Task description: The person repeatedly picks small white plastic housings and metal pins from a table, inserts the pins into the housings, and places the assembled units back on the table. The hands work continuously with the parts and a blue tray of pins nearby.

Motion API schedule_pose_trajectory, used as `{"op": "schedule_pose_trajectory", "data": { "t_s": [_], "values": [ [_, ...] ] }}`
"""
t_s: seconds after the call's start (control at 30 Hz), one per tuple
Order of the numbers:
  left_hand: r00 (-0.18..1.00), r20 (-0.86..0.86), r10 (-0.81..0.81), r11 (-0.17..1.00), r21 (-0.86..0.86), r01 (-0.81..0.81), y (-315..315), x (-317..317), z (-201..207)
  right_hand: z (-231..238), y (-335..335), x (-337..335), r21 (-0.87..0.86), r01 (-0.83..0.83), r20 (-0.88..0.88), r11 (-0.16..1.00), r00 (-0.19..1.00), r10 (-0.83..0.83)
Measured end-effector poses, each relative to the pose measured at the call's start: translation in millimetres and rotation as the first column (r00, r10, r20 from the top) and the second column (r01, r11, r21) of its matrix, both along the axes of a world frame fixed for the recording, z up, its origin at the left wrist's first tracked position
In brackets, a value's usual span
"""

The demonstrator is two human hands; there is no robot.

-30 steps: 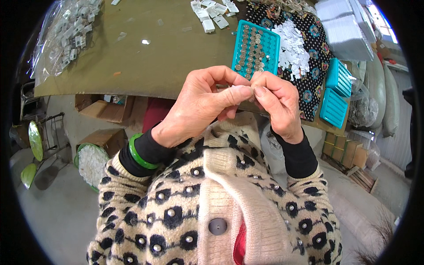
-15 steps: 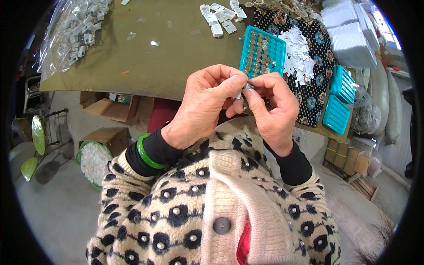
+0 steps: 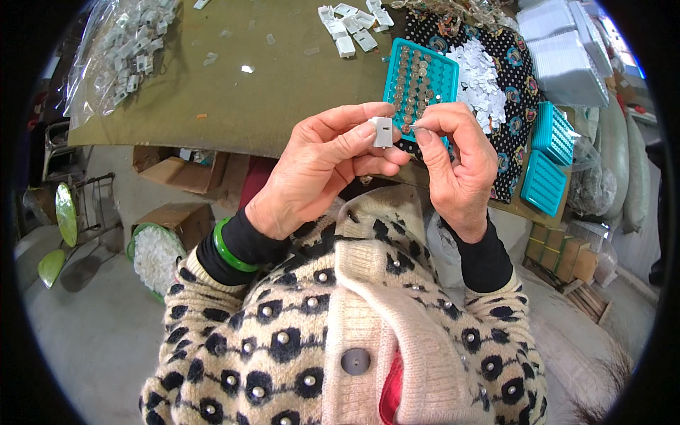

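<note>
A small white plastic case [image 3: 383, 132] with a dark slot in its face is gripped between the thumb and fingers of my left hand [image 3: 322, 159]. Just to its right, my right hand [image 3: 460, 159] is closed in a pinch. A small thin pale piece [image 3: 416, 127] pokes out from those fingertips, too small to name. Behind the hands lies a teal tray [image 3: 445, 74] holding rows of round silvery discs [image 3: 411, 85], its near edge partly hidden by my right hand. White flat pieces [image 3: 478, 81] are heaped to the right of the tray.
More white cases [image 3: 346, 46] lie at the table's [image 3: 234, 106] far side. A clear bag of white parts [image 3: 131, 60] sits at the left. Teal trays [image 3: 544, 183] and stacked white trays [image 3: 567, 64] stand at the right. Below the table's left is a basin of white pieces [image 3: 154, 255].
My hands have drawn apart, the right one moving right with the thin piece. The white case, mostly hidden between my fingers before, now shows plainly in my left hand.
</note>
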State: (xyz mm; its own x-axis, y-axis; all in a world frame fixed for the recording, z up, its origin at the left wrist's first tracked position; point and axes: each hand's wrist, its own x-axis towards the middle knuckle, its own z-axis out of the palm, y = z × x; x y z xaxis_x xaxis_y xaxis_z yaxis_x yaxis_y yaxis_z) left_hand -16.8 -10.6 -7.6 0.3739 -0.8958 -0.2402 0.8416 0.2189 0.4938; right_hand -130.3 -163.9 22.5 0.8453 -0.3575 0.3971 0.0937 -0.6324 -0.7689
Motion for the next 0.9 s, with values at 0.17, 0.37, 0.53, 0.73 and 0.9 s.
{"op": "schedule_pose_trajectory", "data": {
  "t_s": [0.17, 0.37, 0.53, 0.73, 0.9],
  "values": [
    [1.000, -0.021, -0.012, 0.998, 0.055, 0.013, 2, 1, -2, 5, 1, 2, -0.046, -0.057, 0.000, 0.997, 0.998, 0.057],
    [1.000, -0.026, -0.010, 0.999, 0.049, 0.011, 2, -1, -3, 9, -1, 5, -0.157, -0.120, -0.048, 0.980, 0.992, 0.113],
    [1.000, -0.027, -0.001, 0.999, 0.047, 0.002, 2, -1, -3, 14, -3, 8, -0.219, -0.200, -0.109, 0.955, 0.978, 0.180],
    [0.999, 0.043, -0.010, 0.995, 0.096, 0.006, 5, 1, -1, 24, -6, 15, -0.371, -0.306, -0.182, 0.877, 0.950, 0.255],
    [0.998, 0.062, 0.004, 0.994, 0.111, -0.011, 8, 5, 2, 29, -4, 20, -0.396, -0.314, -0.168, 0.863, 0.949, 0.268]
  ]
}}
